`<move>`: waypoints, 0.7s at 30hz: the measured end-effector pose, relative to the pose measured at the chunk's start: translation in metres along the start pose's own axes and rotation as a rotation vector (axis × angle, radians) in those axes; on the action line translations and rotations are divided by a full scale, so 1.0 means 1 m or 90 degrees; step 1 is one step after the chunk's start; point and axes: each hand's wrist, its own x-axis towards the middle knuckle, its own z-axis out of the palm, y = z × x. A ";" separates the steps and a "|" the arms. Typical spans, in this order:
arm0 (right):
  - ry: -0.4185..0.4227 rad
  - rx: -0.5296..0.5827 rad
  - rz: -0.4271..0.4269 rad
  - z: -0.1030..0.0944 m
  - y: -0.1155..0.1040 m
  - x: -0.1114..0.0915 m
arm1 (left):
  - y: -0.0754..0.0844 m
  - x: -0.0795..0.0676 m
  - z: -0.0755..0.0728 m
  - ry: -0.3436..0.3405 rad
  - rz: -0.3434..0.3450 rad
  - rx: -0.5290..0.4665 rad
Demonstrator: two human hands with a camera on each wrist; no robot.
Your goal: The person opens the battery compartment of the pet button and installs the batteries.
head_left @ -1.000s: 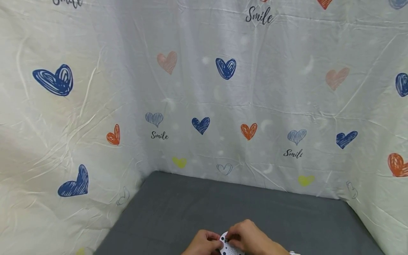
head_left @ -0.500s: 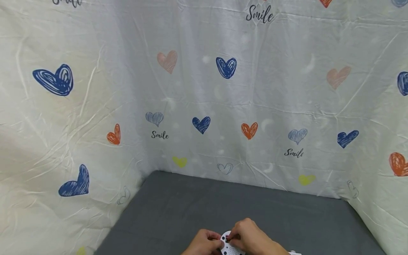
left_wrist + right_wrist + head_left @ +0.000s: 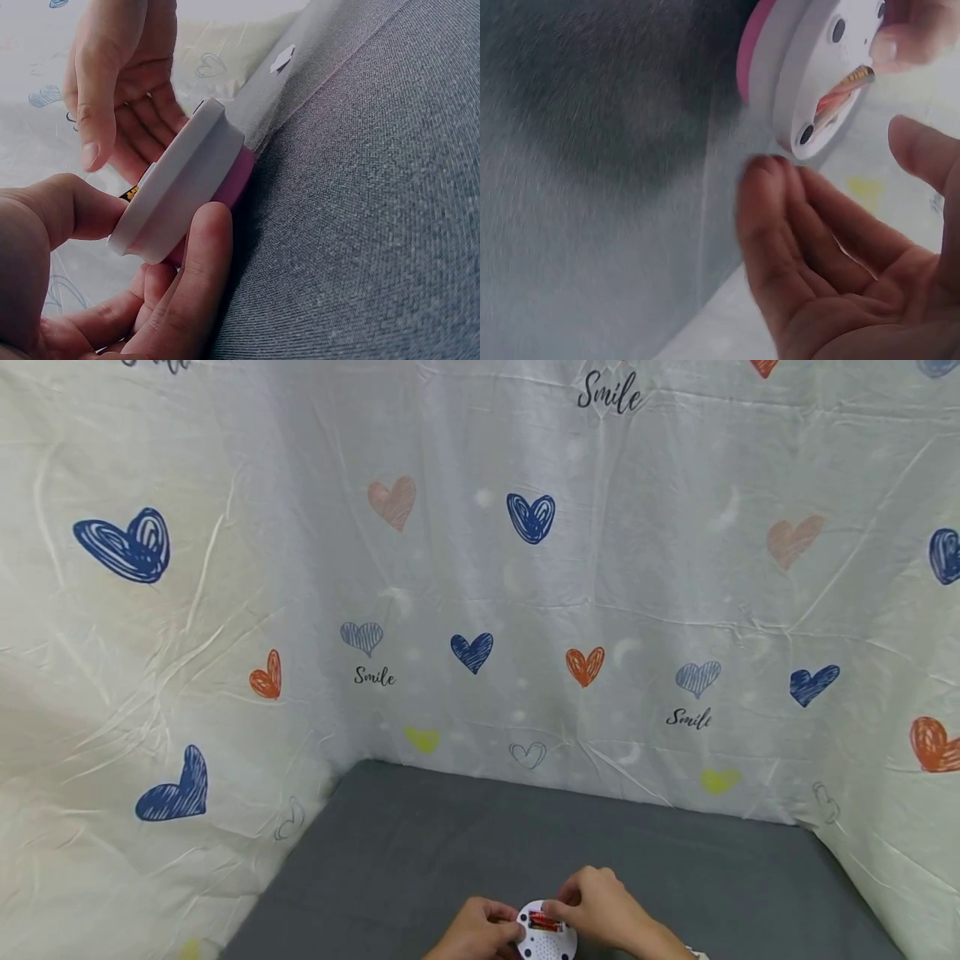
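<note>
A round white device (image 3: pixel 551 948) with a pink far side stands tilted, its flat face with dark round feet turned up. In that face, red batteries (image 3: pixel 546 922) lie in an uncovered compartment; one battery (image 3: pixel 859 77) has its end sticking up above the face. My left hand (image 3: pixel 480 931) pinches the device by its rim, thumb on the face side and fingers behind, as the left wrist view shows. My right hand (image 3: pixel 600 906) is at the opposite side, its thumb and fingers spread apart around nothing, fingertips close to the rim in the right wrist view.
Grey cloth covers the table (image 3: pixel 450 835). A small white piece (image 3: pixel 283 58) lies on it beyond the device. Something white (image 3: pixel 699 955) shows partly behind the right wrist. A white curtain (image 3: pixel 480 568) printed with hearts encloses the back and sides.
My right fingers, earlier pinching over the compartment, have let go and drawn back up and right, exposing the red batteries. My left hand keeps its hold on the device.
</note>
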 end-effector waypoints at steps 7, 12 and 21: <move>0.002 -0.010 0.010 0.016 0.003 0.004 | -0.002 -0.002 0.002 0.004 0.033 -0.002; 0.015 -0.014 0.005 0.023 0.003 0.006 | -0.002 -0.003 0.003 0.003 0.033 -0.006; 0.037 -0.009 -0.012 0.024 0.003 0.006 | -0.002 -0.005 0.003 -0.002 0.062 -0.001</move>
